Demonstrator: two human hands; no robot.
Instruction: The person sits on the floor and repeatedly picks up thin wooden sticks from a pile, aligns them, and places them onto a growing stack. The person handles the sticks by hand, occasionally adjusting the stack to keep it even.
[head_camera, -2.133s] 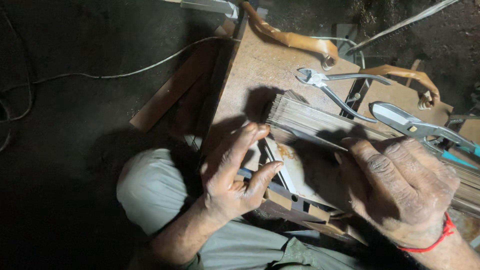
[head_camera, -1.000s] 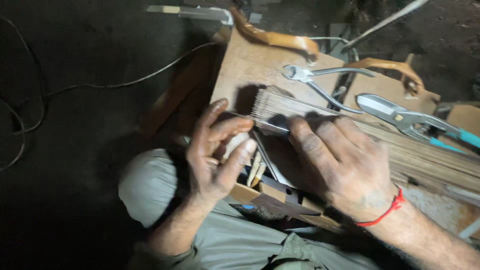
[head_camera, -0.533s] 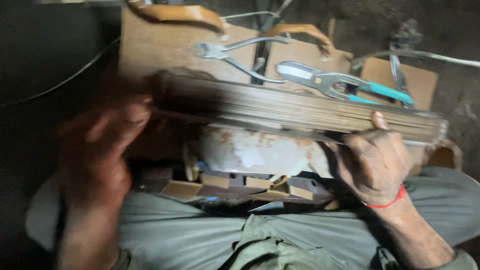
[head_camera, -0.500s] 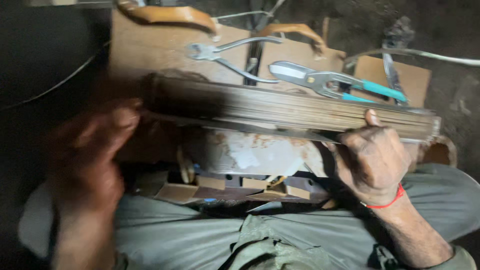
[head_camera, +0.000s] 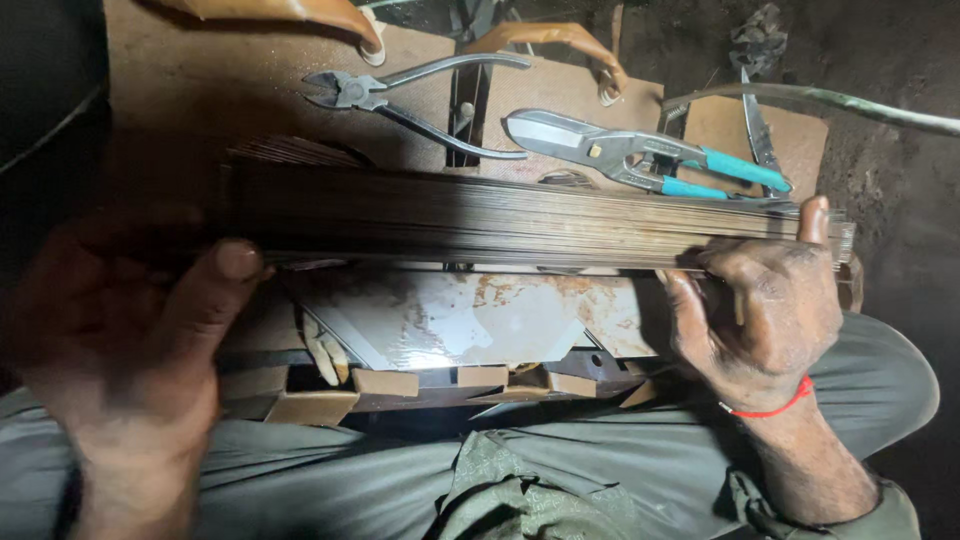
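A long stack of thin metal strips (head_camera: 520, 218) lies on edge across the wooden work board (head_camera: 200, 90), held level in front of me. My left hand (head_camera: 130, 330) grips its left end, thumb pressed against the near face. My right hand (head_camera: 765, 305), with a red thread at the wrist, clasps the right end, thumb over the top edge. Below the stack sits a worn, rust-stained metal sheet (head_camera: 460, 320).
Grey pliers (head_camera: 400, 95) and tin snips with teal handles (head_camera: 640, 155) lie on the board behind the stack. Two brown curved handles (head_camera: 560, 40) sit at the far edge. A cable (head_camera: 830, 98) runs off right. Small wooden blocks (head_camera: 400, 385) line the near edge above my lap.
The camera has swung down and closer. Both hands moved from the stack's left part to its two ends, and now hold the stack spread across the board.
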